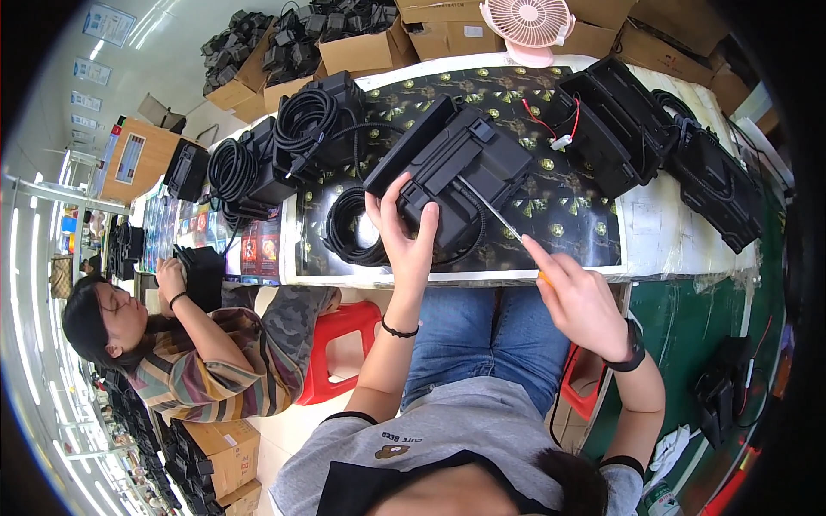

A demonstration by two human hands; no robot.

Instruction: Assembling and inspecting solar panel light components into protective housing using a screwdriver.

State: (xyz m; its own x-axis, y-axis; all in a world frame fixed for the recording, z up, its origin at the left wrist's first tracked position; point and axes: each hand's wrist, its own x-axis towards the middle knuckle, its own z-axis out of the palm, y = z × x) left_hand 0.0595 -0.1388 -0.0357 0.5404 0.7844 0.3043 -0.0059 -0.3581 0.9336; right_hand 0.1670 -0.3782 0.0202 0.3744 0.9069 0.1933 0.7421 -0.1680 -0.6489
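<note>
A black plastic box (495, 159) with a latch and a raised flap lies tilted on the dark patterned mat in front of me. My left hand (406, 236) grips its near left edge, thumb and fingers pressed against the casing. In my right hand (581, 301) is a screwdriver (489, 206), its orange handle mostly hidden by the palm. The index finger stretches along the tool, and the metal shaft reaches up to the side of the box, where the tip meets it near the latch. A coiled black cable (348, 228) rests left of my left hand.
More black boxes with coiled cables (305, 120) stand at the left. An opened box (615, 129) with red wires and a white connector lies right. A pink fan (529, 26) stands at the far edge. A co-worker (206, 353) sits left, handling a black box.
</note>
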